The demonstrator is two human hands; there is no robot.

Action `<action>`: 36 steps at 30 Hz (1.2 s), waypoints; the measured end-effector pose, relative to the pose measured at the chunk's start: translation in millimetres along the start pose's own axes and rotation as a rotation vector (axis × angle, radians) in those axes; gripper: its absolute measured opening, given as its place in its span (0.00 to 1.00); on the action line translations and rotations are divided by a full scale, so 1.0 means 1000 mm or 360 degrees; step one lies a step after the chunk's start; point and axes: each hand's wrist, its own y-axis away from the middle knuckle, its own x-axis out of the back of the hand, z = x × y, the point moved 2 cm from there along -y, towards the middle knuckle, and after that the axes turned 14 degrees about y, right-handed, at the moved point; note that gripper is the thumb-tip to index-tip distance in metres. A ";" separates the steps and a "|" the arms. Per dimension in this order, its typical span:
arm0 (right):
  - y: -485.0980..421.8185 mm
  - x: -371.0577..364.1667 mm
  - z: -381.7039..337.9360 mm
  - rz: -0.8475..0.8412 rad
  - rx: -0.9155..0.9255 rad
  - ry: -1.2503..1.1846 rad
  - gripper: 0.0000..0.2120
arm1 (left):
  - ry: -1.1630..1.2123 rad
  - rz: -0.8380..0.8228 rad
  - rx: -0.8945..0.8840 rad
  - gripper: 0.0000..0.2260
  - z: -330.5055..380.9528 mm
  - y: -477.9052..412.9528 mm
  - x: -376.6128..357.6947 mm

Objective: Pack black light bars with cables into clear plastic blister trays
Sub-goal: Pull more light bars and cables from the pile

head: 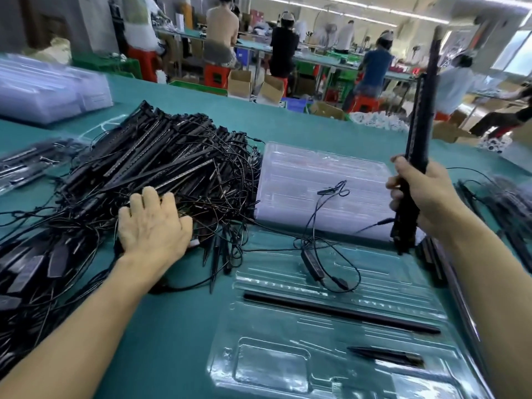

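My right hand (pixel 417 197) grips a bundle of light bars (pixel 423 110) upright at the far right corner of the tray (pixel 273 361). My left hand (pixel 155 226) rests flat, fingers straight, on the heap of bars (pixel 161 168) left of the tray. One bar (pixel 339 313) lies in the tray.

Bright, even light falls from long white ceiling tube lights (pixel 374 11) at top and a washed-out window (pixel 515 53) at upper right, leaving faint, soft shadows on the teal green table cover (pixel 178 326). Glare streaks the clear plastic blister tray (pixel 288 378) at lower centre. Wide-angle bending curves the edges; the stack of clear plastic trays (pixel 51 93) at upper left and the top of the long black light bar (pixel 423 110) at right are motion-smeared, and the seated workers (pixel 283 50) are soft.
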 end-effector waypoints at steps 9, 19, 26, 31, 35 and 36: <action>0.055 -0.056 0.028 -0.0430 0.0057 0.0983 0.12 | 0.0394 -0.0342 -0.0926 0.20 0.087 0.043 -0.014; 0.037 -0.035 0.038 0.0088 0.0137 0.0689 0.04 | 0.0376 -0.0658 -0.0920 0.19 0.094 0.053 -0.044; 0.027 0.039 0.053 0.0660 -0.0066 0.0430 0.07 | 0.0728 -0.0222 -0.0819 0.17 0.070 0.049 -0.017; 0.037 0.022 0.063 0.0283 -0.0248 0.0185 0.17 | 0.0802 0.0026 -0.0898 0.17 0.043 0.049 0.000; 0.046 -0.011 0.064 0.0050 -0.0215 -0.0140 0.19 | 0.0685 0.0125 -0.0635 0.14 0.032 0.042 0.007; 0.046 -0.018 0.064 0.0029 -0.0217 -0.0204 0.18 | 0.0628 0.0146 -0.0573 0.13 0.030 0.040 0.007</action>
